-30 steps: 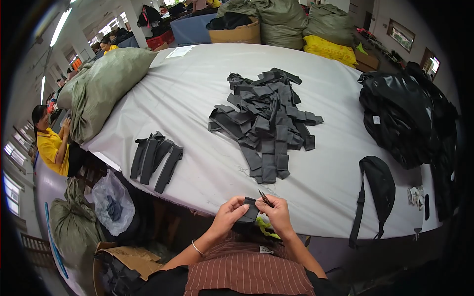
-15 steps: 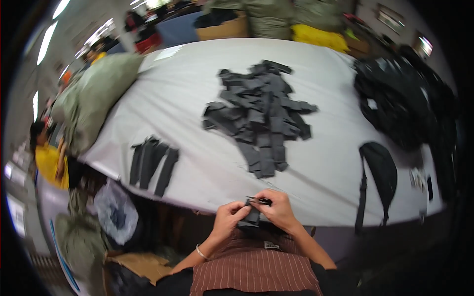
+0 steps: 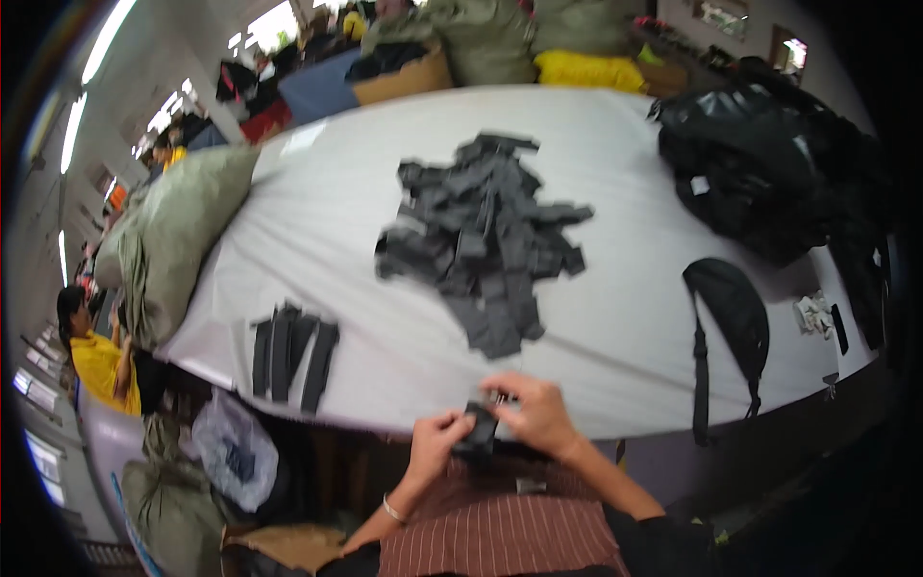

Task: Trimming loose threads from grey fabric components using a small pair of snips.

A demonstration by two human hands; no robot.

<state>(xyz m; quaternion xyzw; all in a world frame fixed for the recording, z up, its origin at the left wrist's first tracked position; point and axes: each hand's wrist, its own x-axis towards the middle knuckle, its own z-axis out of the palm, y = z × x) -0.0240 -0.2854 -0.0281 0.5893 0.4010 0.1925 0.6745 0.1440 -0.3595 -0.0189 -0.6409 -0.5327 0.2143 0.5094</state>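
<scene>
My left hand [image 3: 436, 447] grips a dark grey fabric strip [image 3: 478, 435] at the near edge of the table, just in front of my apron. Close above the strip's upper end is my right hand [image 3: 535, 415], its fingers closed around a small dark tool [image 3: 497, 395] that looks like thread snips; most of it is hidden. Beyond my hands a heap of similar dark grey strips [image 3: 481, 240] lies in the middle of the table. Several more strips [image 3: 277, 356] are laid side by side to the left.
The white-covered table [image 3: 596, 356] has a black waist bag [image 3: 733, 308] and a black plastic bundle [image 3: 740, 173] on its right. A green sack [image 3: 192, 231] leans at the left, near a person in yellow [image 3: 101, 370]. A clear plastic bag [image 3: 236, 452] hangs below the left edge.
My right hand has lifted slightly away from the strip, with its fingers raised. My left hand still holds the strip, now a little lower. The whole view has shifted with my head.
</scene>
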